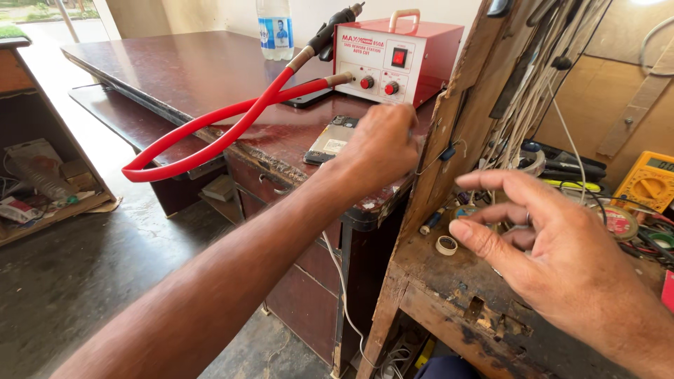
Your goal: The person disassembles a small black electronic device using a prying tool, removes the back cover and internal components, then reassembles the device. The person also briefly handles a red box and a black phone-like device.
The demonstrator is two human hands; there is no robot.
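Observation:
My left hand [379, 144] reaches out over the dark red desk [203, 74] and rests at its right edge, fingers curled, next to a flat phone-like device [330, 140] lying face down. Whether it grips anything is hidden. Just beyond it stands a red and white bench machine [400, 60] with two red knobs and a red hose [210, 133] looping off the desk. My right hand [554, 245] hovers over the worn wooden workbench [449, 295], fingers spread, holding nothing, close to a small white tape roll [446, 245].
A clear plastic bottle [275, 28] stands at the back of the desk. A yellow multimeter [649, 181], tape rolls and tangled wires crowd the bench at right. A wooden upright [456, 133] with hanging cables separates desk and bench. A low shelf with clutter [35, 182] is at left.

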